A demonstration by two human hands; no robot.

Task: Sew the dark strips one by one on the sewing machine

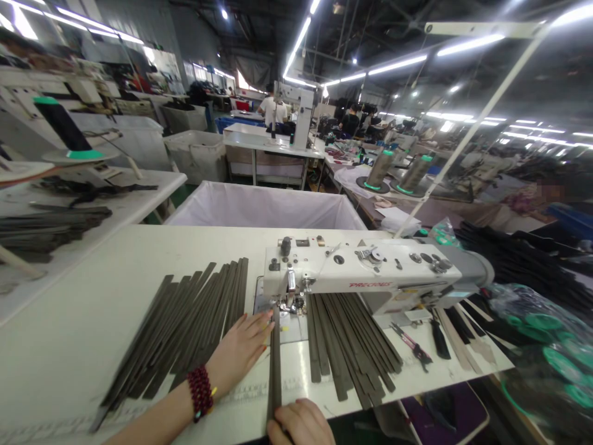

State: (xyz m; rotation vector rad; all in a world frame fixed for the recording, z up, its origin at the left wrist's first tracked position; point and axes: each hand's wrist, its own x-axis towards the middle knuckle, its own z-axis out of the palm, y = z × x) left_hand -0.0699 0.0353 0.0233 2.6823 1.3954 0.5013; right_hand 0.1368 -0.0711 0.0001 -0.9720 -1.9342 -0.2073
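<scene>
Head view: one long, flat, grey-brown, fabric-like strip (275,364) runs toward the needle of a white metal sewing machine (365,269); its far end is hidden there. The person's left hand (241,349), wearing a dark red beaded bracelet (200,393), lies flat, fingers outstretched, fingertips beside the strip's left edge. The right hand (303,425), cut off by the bottom of the frame, pinches the strip's near end. Similar strips fan out in a left pile (189,327) and a right pile (352,346), the latter partly hidden behind the machine's arm and reaching the front edge of the cream tabletop (92,321). Bare tabletop stretches left of the left pile.
</scene>
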